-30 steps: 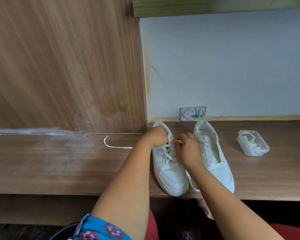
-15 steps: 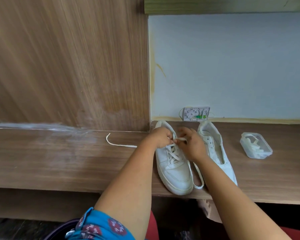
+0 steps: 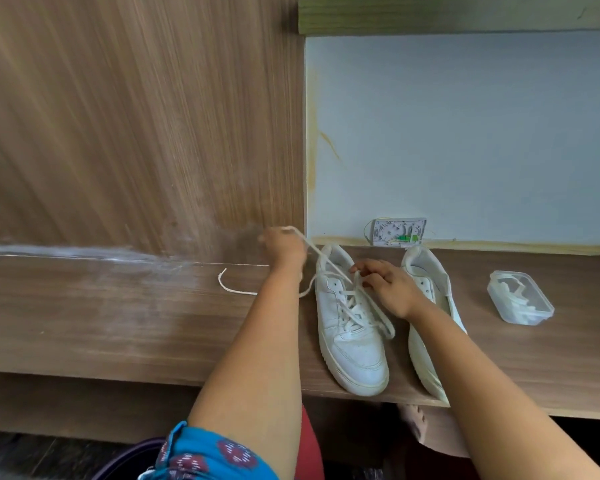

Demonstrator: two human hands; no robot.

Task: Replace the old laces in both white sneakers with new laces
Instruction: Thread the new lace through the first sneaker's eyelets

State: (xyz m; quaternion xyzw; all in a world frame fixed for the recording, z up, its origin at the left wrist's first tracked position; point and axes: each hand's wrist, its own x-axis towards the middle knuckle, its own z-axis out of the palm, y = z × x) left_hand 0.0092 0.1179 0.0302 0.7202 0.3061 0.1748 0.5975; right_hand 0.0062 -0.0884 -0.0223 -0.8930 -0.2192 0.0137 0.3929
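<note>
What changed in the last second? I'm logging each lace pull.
The left hand rose up and left, drawing the lace taut out of the left sneaker. The right hand stayed at the eyelets. Right sneaker, container and loose lace unchanged.

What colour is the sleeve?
Blue with dark red flower-like prints, the sleeve shows in the head view.

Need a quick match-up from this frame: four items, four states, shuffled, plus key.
Items:
1. left hand
2. left sneaker
3. right sneaker
4. plastic box

States:
A. holds loose laces
B. eyelets bare
C. pulls a lace up and away
D. partly laced

Pairs: 1-C, 2-D, 3-B, 4-A
</note>
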